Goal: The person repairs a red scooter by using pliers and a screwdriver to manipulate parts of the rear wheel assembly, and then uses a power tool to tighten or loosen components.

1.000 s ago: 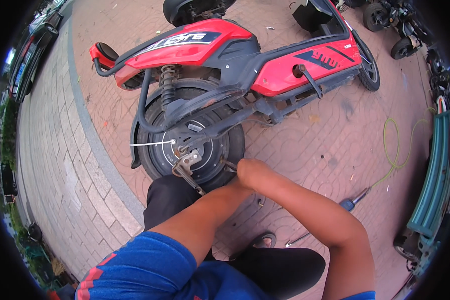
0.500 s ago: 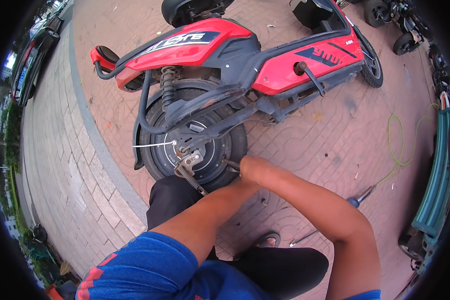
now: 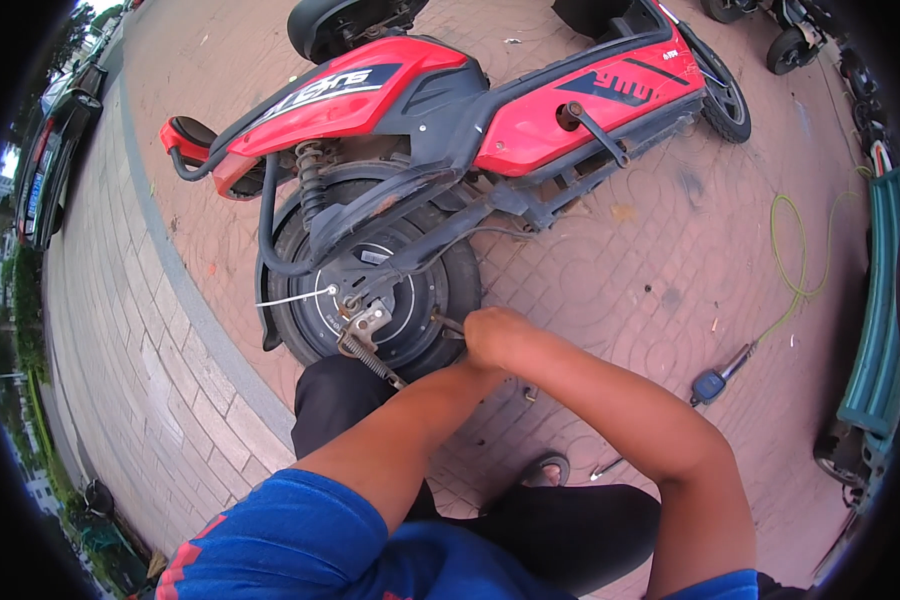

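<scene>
A red and dark grey electric scooter [image 3: 530, 150] lies on its side, its rear hub wheel [image 3: 380, 340] facing me at centre, with a coil spring [image 3: 365, 355] and metal bracket [image 3: 368, 318] on the hub. My right hand [image 3: 495, 335] is closed around a metal tool [image 3: 449, 323], which meets the right part of the wheel near the tyre. My left hand [image 3: 475, 363] reaches beneath the right one at the same spot, its fingers hidden. A thin white rod or tie [image 3: 290, 301] extends left from the axle.
A blue-bodied air tool [image 3: 708, 386] with a yellow-green hose [image 3: 800, 290] lies to the right. Teal panels [image 3: 875, 300] and parked two-wheelers [image 3: 785, 45] line the right edge. A dark car [image 3: 60, 150] stands far left beyond paving [image 3: 120, 350]. My dark-trousered knee [image 3: 330, 390] is beside the wheel.
The view has shifted slightly, so the scooter appears higher and further left. My hands stay at the same place on the wheel, with little visible movement.
</scene>
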A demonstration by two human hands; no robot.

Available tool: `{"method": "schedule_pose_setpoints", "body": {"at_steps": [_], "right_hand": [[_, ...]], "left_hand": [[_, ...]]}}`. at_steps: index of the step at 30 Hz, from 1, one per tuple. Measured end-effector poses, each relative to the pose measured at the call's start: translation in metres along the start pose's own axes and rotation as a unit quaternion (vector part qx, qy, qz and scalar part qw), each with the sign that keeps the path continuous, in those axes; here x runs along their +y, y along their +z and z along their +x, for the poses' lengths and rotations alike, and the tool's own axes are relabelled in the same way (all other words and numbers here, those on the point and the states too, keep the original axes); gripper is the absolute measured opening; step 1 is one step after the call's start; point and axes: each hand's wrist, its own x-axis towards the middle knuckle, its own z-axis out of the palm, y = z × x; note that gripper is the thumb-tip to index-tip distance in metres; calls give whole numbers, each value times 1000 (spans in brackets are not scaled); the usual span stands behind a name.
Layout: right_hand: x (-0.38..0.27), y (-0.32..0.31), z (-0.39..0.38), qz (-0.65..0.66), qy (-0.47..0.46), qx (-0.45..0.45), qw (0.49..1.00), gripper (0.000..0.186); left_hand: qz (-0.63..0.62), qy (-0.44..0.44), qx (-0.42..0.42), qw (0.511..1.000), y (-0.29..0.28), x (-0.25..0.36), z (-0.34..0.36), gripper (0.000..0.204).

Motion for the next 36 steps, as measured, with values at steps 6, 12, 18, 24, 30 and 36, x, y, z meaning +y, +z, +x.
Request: {"method": "schedule_pose_setpoints", "body": {"at_steps": [6, 12, 18, 24, 30, 36], "right_hand": [[45, -29, -12, 186, -30, -13, 982, 33], [132, 55, -6, 294, 87, 261, 915, 34], [184, 151, -1, 242, 107, 339, 903, 27], [187, 208, -6, 93, 122, 442, 884, 37], [146, 237, 13, 120, -24, 494, 861, 54], [143, 233, 29, 117, -16, 392, 912, 58]], "left_hand": [[-10, -24, 96, 995, 7, -6, 9, 24], [172, 12, -6, 985, -27, 24, 1, 22], [270, 32, -60, 961, -28, 15, -3, 22], [304, 11, -62, 951, -36, 29, -6, 21], [307, 31, -33, 951, -30, 20, -4, 17], [286, 13, -91, 954, -44, 18, -3, 25]]}}
